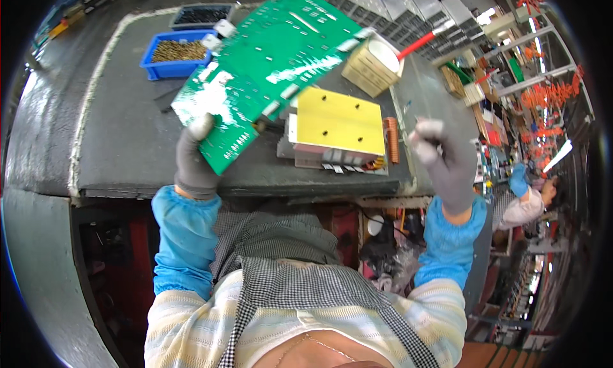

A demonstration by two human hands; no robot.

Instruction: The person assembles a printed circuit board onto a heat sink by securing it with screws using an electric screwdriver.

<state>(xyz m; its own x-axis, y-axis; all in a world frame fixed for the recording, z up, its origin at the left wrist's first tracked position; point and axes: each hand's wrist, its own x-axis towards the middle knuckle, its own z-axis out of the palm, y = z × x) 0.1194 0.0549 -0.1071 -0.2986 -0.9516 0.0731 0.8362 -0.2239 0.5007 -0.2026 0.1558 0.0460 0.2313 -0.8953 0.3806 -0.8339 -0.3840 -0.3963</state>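
A large green circuit board (265, 52) lies tilted across the far middle of the workbench, with white patches of glare on it. My left hand (195, 160), in a grey glove with pale fingertips, grips its near left corner, thumb on top. To the right, my right hand (448, 157) is raised off the bench edge, gloved the same way. Its fingers are curled together and slightly blurred; whatever is between them is too small to make out. Between my hands sits a block with a yellow top plate (340, 120), beside a copper-coloured coil (392, 141).
A blue bin (151, 71) of small brass-coloured parts stands at the far left, with a dark bin (181, 22) of black parts behind it. Beyond the yellow plate is a cream container (370, 71) with a red-handled tool (416, 45). Another person (520, 205) works at far right.
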